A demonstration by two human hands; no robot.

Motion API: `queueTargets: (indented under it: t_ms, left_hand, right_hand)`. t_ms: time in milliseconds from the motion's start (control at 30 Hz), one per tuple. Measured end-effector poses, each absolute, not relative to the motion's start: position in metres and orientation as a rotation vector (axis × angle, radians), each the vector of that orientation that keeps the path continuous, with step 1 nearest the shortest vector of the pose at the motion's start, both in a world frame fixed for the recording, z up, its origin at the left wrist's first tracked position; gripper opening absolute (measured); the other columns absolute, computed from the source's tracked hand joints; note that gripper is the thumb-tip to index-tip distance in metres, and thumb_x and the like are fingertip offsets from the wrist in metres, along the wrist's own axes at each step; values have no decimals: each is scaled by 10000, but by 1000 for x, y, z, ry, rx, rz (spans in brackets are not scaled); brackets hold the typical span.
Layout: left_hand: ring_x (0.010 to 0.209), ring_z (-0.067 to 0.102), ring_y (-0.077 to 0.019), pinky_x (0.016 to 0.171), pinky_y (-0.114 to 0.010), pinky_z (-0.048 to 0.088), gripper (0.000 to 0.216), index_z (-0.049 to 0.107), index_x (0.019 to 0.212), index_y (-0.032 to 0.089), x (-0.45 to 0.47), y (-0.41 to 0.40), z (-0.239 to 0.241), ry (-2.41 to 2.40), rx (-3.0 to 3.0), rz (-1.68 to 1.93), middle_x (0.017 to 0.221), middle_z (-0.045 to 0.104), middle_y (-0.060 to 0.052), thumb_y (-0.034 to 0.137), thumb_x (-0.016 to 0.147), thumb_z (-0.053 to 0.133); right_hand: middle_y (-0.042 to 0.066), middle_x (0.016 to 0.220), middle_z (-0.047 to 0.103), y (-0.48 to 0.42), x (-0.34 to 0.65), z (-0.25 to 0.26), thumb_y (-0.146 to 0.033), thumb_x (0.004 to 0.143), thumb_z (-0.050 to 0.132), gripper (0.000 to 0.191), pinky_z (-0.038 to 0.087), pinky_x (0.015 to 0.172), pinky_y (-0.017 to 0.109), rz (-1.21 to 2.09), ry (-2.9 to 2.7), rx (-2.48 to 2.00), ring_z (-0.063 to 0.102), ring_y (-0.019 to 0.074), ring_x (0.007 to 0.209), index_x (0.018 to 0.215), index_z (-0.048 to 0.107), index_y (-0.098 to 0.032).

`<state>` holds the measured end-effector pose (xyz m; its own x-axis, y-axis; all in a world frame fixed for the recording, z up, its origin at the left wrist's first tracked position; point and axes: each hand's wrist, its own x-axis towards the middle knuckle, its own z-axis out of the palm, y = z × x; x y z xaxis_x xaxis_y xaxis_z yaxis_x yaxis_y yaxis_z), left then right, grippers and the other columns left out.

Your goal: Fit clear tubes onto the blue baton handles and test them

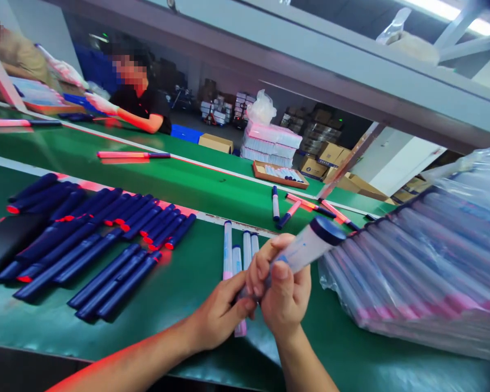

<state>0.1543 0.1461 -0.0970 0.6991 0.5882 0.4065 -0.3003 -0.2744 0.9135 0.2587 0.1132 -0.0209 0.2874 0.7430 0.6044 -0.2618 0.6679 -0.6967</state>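
A translucent white tube with a dark blue cap [306, 247] is held at a tilt in front of me, its capped end pointing up and to the right. My right hand [288, 296] is wrapped around its middle, thumb along the side. My left hand [224, 310] grips the lower end, which is mostly hidden by fingers. Just behind my hands, several similar white tubes [227, 245] with pink ends lie on the green table [179, 337]. To the left lie rows of dark blue tubes [118, 277], some showing glowing red ends.
A plastic bag of white and pink tubes [416, 267] fills the right side. Beyond, a green conveyor belt [196, 174] carries scattered tubes and a shallow cardboard tray [280, 174]. A co-worker [141, 103] sits across it. A grey beam [289, 60] crosses overhead.
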Motion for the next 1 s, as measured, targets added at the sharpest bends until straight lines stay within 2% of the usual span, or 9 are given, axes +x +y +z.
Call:
queueTargets:
  t_ms: [200, 333, 433, 533, 600, 667, 800, 900, 1000]
  left_hand:
    - [769, 492, -160, 701, -267, 402, 455, 592, 970, 178, 149, 143, -105, 288, 1754, 985, 871, 577, -39, 605, 1003, 438]
    - [627, 497, -132, 587, -247, 420, 556, 550, 1041, 171, 161, 141, -111, 370, 1720, 859, 738, 524, 6, 691, 985, 360]
    - [509, 512, -128, 501, -249, 434, 634, 523, 1051, 159, 187, 175, -90, 678, 1908, 758, 673, 513, 22, 661, 1021, 137]
    - [741, 650, -190, 685, -314, 525, 631, 531, 1134, 137, 202, 241, -52, 975, 2071, 804, 885, 639, -84, 527, 1057, 41]
    - [1106, 616, -272, 926, -394, 487, 491, 484, 1288, 106, 193, 285, -33, 1166, 2162, 849, 1186, 614, -192, 463, 1062, 233]
    - [1306, 477, -367, 1078, -501, 356, 449, 484, 1336, 71, 172, 311, -30, 1342, 2276, 811, 1321, 552, -256, 362, 995, 452]
    - [1299, 451, -457, 1106, -618, 232, 362, 637, 1181, 67, 120, 311, -60, 1554, 2497, 542, 1164, 656, -262, 184, 842, 592]
    - [1268, 493, -448, 1082, -599, 279, 388, 645, 1218, 63, 98, 297, -84, 1605, 2615, 412, 1168, 658, -272, 158, 854, 549]
    - [1160, 588, -414, 1002, -539, 396, 457, 586, 1317, 29, 97, 287, -90, 1606, 2665, 392, 1216, 624, -279, 170, 895, 482]
  right_hand:
    - [-67, 660, 496, 110, 252, -26, -329, 980, 568, 106, 375, 391, 170, 734, -1073, -530, 419, 58, 419, 1073, 560, -279]
    - [-70, 677, 514, 123, 268, -35, -370, 976, 564, 143, 452, 465, 203, 756, -1055, -562, 483, 72, 462, 1091, 553, -286]
    - [14, 977, 646, 150, 307, -54, -435, 911, 637, 371, 555, 724, 284, 682, -1014, -815, 653, 134, 801, 1232, 532, -281]
    - [114, 1269, 603, 174, 351, -83, -496, 858, 642, 610, 526, 875, 346, 535, -1158, -1412, 639, 195, 1003, 1378, 473, -225]
    - [126, 1193, 638, 180, 371, -102, -485, 863, 613, 591, 504, 873, 383, 506, -1353, -1834, 644, 234, 976, 1368, 508, -197]
    - [122, 1055, 681, 180, 380, -116, -449, 847, 633, 514, 482, 874, 417, 566, -1470, -2036, 655, 283, 967, 1284, 587, -182]
    - [128, 922, 701, 181, 378, -128, -359, 767, 701, 400, 457, 892, 459, 694, -1371, -1979, 658, 340, 969, 1109, 659, -156]
    - [101, 863, 690, 186, 382, -123, -319, 746, 683, 307, 481, 854, 402, 767, -1232, -1836, 667, 295, 920, 1008, 661, -161]
    - [67, 913, 667, 187, 391, -109, -421, 860, 506, 346, 522, 711, 312, 815, -1057, -1604, 677, 209, 820, 1081, 613, -178]
